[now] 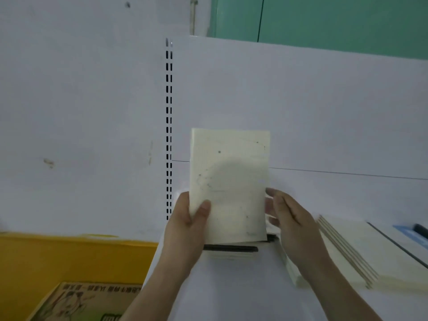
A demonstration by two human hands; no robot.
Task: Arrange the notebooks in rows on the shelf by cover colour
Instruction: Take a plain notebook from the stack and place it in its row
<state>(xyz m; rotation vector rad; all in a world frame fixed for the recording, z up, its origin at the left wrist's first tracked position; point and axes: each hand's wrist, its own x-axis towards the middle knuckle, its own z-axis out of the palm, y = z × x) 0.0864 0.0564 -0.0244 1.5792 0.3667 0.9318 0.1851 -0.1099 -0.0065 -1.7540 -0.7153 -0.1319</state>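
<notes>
A cream notebook [229, 181] with a stained cover stands upright in front of the white shelf back. My left hand [187, 225] grips its lower left edge, thumb over the cover. My right hand [291, 218] is beside its lower right edge with fingers straight, fingertips touching or nearly touching the edge. Under the held notebook a small stack of notebooks [231, 250] lies on the white shelf [231, 293], its top one black-edged. To the right lies a row of cream notebooks [352, 253].
A slotted upright [169, 126] runs down the shelf back at left. A yellow surface [76, 256] and a cardboard box with printed drawings [83, 302] sit at lower left. A black-edged notebook and a blue item [410, 230] lie at far right.
</notes>
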